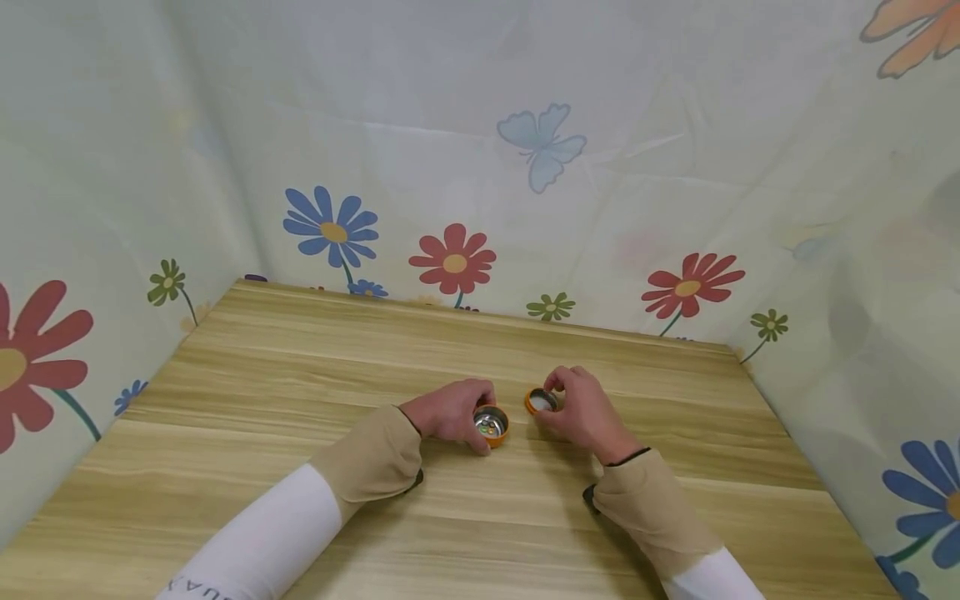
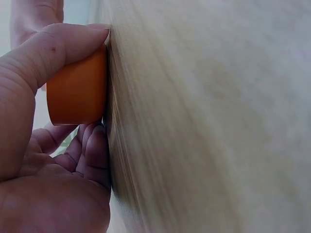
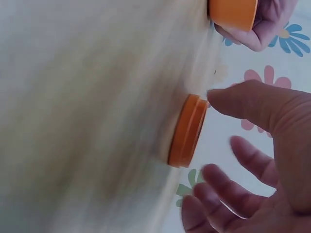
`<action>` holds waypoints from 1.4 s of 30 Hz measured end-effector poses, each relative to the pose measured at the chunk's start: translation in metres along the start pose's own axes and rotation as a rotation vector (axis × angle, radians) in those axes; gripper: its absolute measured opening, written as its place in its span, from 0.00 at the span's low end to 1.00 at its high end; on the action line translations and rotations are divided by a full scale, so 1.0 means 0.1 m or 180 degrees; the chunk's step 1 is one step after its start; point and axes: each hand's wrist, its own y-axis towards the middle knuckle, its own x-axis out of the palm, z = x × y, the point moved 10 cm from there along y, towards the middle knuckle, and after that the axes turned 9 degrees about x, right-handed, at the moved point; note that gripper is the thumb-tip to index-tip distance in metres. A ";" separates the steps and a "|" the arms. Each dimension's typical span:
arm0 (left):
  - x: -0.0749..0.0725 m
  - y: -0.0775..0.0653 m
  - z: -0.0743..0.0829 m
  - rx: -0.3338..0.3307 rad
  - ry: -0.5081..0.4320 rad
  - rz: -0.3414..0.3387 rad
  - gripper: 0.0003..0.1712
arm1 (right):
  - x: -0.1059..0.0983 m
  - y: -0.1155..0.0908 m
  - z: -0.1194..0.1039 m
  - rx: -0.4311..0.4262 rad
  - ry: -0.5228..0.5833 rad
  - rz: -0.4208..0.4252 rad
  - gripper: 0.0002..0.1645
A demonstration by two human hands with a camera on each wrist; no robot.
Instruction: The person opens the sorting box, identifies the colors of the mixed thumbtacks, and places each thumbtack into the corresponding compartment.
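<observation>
My left hand (image 1: 452,410) holds a small round orange tin (image 1: 498,442) on the wooden table, thumb on the near side and fingers behind. Inside its silvery interior lie several small coloured pieces. The left wrist view shows the smooth orange wall (image 2: 80,92) standing at the table surface under the thumb. Just to the right, a shallow orange lid (image 3: 187,131) lies with its hollow side up and a pale inside. Around it hovers my right hand (image 1: 588,414), thumb tip close to the rim and the other fingers spread apart from it.
The wood-grain table (image 1: 300,358) reaches back to a pale cloth backdrop (image 1: 390,158) printed with flowers and a butterfly. This cloth also rises along the left and right edges. Dark wrist bands sit under both sleeves.
</observation>
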 end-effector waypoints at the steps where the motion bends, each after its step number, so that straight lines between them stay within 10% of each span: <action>1: 0.00 0.00 0.00 0.0007 -0.0009 0.0004 0.28 | 0.01 0.01 -0.02 -0.0029 -0.0028 -0.0047 0.24; 12: 0.01 -0.01 -0.02 -0.0041 0.0041 -0.0014 0.28 | 0.15 0.07 -0.07 -0.0026 -0.0094 -0.0509 0.26; 29: 0.00 -0.02 -0.01 -0.0051 -0.0045 0.0003 0.28 | 0.14 0.12 -0.06 0.0006 -0.0214 -0.0335 0.25; 42: 0.00 0.00 -0.03 -0.0017 -0.0020 0.0034 0.29 | 0.02 0.07 -0.13 -0.0067 0.0440 -0.0214 0.29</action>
